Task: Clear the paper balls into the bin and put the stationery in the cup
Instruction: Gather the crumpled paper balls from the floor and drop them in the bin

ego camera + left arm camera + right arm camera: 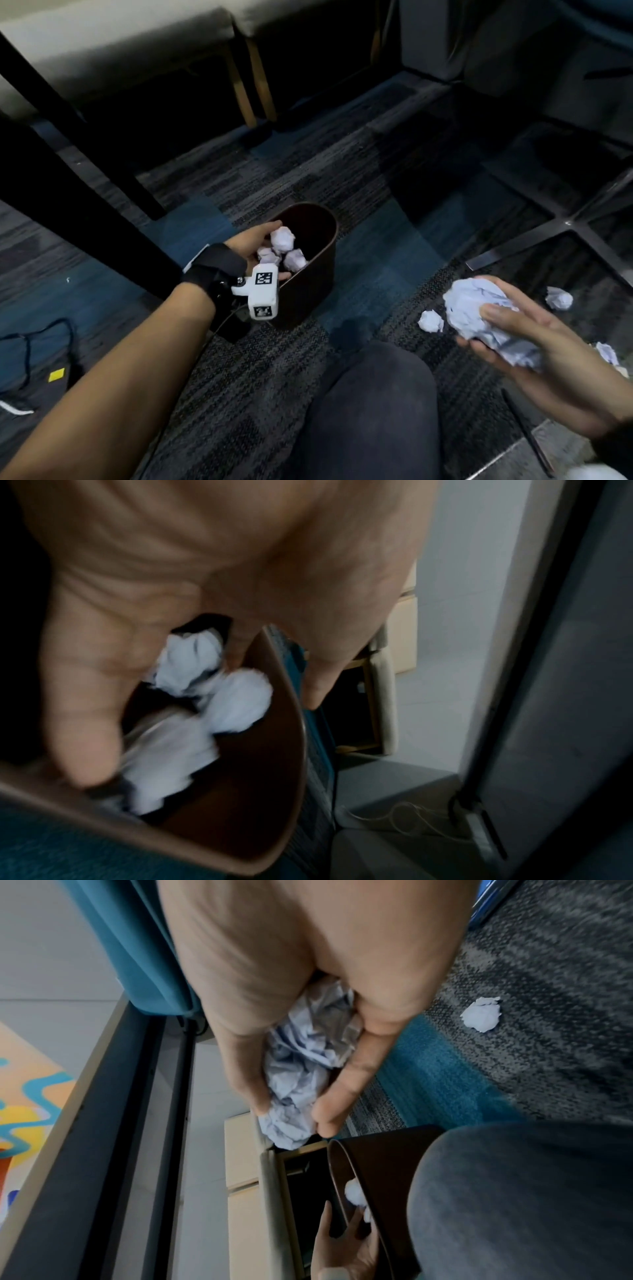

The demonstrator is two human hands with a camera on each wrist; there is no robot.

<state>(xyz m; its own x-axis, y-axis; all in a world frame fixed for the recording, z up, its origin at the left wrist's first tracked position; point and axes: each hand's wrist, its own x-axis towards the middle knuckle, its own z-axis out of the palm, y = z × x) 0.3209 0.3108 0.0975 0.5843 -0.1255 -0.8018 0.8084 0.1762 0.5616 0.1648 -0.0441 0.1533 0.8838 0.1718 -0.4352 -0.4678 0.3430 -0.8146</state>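
Note:
A dark brown bin [329, 219] stands on the carpet. My left hand [274, 250] hovers over its mouth with fingers spread, and three white paper balls [282, 238] sit at or just under my palm. In the left wrist view those paper balls [240, 699] are blurred inside the bin [274, 777]. My right hand [479, 329] grips a large crumpled paper ball [472, 301] to the right of my knee; the right wrist view shows fingers and thumb curled round the large ball [301, 1069]. Loose paper balls [430, 321] [559, 298] lie nearby. A thin dark pen-like stick [527, 435] lies lower right.
A black table leg [85, 192] slants down left of the bin. Wooden chair legs [253, 82] stand behind. My knee in dark trousers [376, 394] is below the bin. A black cable [34, 342] and yellow tag [56, 375] lie at left. A metal cross frame [565, 219] is at right.

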